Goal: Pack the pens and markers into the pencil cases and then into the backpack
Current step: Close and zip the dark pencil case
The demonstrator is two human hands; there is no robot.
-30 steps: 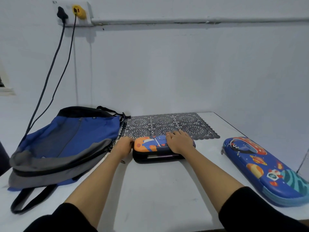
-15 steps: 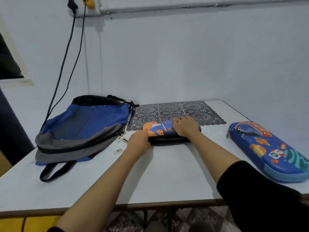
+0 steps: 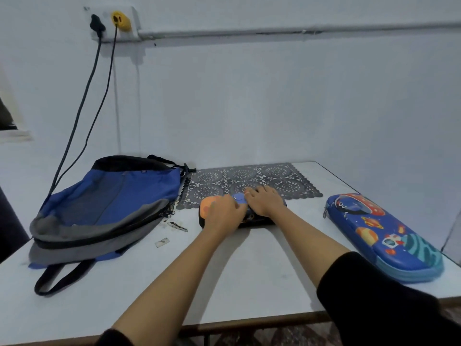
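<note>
Left hand (image 3: 223, 216) and right hand (image 3: 265, 202) lay flat-fingered atop the small pencil case (image 3: 208, 206), contents hidden, on the desk (image 3: 249, 270) at the lace mat (image 3: 274, 176); space-print pencil case (image 3: 381, 233) lay shut right, blue backpack (image 3: 112, 196) left.

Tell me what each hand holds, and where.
Neither grips anything: left hand and right hand rest on top of the small pencil case, left nearer its orange end.

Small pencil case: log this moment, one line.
left hand on small pencil case; right hand on it; large pencil case shut; backpack flat
</note>
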